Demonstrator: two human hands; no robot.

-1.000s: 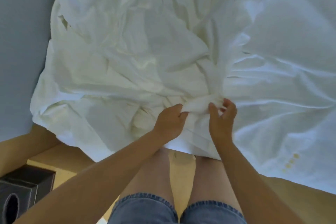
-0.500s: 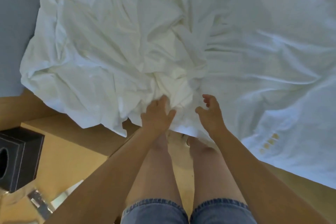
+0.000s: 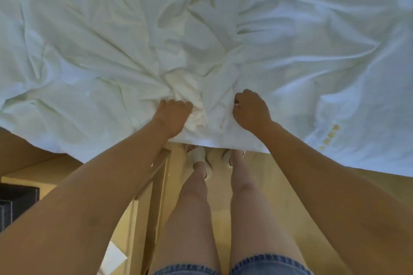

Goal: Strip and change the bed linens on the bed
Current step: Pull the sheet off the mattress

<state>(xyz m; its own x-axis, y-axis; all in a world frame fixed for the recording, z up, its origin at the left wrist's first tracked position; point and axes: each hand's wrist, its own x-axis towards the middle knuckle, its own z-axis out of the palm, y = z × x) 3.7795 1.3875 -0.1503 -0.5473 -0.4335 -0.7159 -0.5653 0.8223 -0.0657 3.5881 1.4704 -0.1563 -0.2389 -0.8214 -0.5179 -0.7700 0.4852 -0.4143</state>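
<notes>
Head view

1. Hand state. The left hand (image 3: 173,116) has its fingers curled down into the white sheet (image 3: 201,29) and grips a bunch of it. The right hand (image 3: 251,110) is closed to a fist around a fold of the same sheet, knuckles up. Neither hand shows straight fingers.

2. Governing relation. The gathered ridge (image 3: 209,109) lies directly between the two hands, touching both. The bulk of the sheet spreads beyond the fingertips, away from the person. The hem hangs just behind the wrists, over the bed edge. The creases converge on the hands. The main fold lines run from the grip points away from the body, so the long axis of the gathered fabric lies fore and aft, not across. Both hands are about equally near the ridge. By judgement, the next pull is toward the body, with both hands loaded evenly.

3. Material. The sheet is thin, matte, woven white fabric, heavily wrinkled to the left of the left hand and smoother to the right of the right hand. It looks limp and light, so it should bunch readily. A row of small yellow marks (image 3: 329,135) sits on the fabric right of the right wrist.

4. Surroundings. White slippers (image 3: 197,155) stand on the pale wood floor (image 3: 263,176) below the hem. A dark box (image 3: 17,203) lies well to the left of the left forearm.
</notes>
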